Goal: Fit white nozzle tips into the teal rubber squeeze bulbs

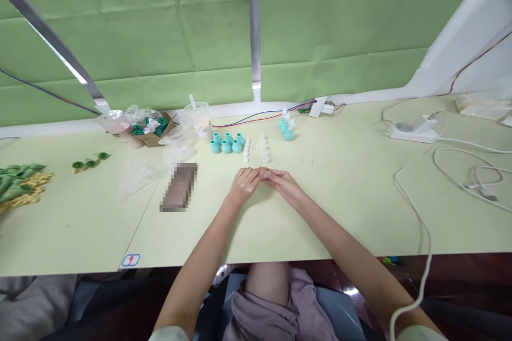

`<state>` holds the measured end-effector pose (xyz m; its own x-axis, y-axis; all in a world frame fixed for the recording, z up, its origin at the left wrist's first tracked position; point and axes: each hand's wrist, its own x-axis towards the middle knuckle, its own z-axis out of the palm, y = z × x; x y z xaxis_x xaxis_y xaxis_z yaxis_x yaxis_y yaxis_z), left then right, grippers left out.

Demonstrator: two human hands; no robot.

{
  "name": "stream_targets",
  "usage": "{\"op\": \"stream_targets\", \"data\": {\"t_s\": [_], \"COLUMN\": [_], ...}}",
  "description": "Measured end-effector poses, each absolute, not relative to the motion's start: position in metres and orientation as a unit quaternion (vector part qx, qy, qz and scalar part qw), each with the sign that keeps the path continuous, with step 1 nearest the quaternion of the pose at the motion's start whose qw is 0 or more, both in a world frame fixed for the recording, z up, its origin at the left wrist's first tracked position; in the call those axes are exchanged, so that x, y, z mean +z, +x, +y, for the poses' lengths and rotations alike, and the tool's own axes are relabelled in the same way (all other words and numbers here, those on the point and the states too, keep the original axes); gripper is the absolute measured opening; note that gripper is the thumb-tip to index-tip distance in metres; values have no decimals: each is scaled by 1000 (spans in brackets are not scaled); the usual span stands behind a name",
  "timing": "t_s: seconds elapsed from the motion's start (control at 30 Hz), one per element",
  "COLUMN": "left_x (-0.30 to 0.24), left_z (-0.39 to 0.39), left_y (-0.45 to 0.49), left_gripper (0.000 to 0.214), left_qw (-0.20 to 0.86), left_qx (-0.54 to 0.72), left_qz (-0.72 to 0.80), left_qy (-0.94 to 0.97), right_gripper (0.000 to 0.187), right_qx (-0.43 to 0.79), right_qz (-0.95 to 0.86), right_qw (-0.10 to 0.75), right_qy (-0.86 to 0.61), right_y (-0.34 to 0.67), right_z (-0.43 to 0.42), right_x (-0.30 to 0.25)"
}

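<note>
My left hand [245,184] and my right hand [283,182] meet above the table, fingers closed around a small whitish, partly see-through piece [266,175]. Most of that piece is covered by the fingers, so its kind is unclear. Just beyond the hands are rows of small white parts [263,149]. Left of these stand several turquoise round bottles [226,146] with open necks. Further back on the right is a group of turquoise bottles with white tops [288,134]. A small clear piece [308,162] lies to the right of my right hand.
A pixelated dark rectangle [178,187] lies left of my hands. Behind it are plastic bags [179,146], a lidded cup [199,120] and a cardboard box [154,136]. Green and yellow pieces [22,184] lie far left. A power strip [414,130] with white cables is at right.
</note>
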<state>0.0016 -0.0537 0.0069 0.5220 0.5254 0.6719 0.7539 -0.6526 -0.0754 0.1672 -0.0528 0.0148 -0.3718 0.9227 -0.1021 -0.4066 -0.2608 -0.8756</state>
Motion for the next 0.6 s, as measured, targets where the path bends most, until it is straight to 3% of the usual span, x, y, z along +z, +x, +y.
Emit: {"op": "stream_targets", "data": {"t_s": [0.6], "left_x": [-4], "left_z": [-49], "left_y": [6], "left_gripper": [24], "left_qw": [185], "left_qx": [-341], "left_qz": [-378], "left_qy": [-841], "right_gripper": [36], "right_qx": [645], "right_qz": [-412], "right_qw": [531], "right_qy": [-363], "right_y": [155], "right_z": [-56], "right_x": [9]}}
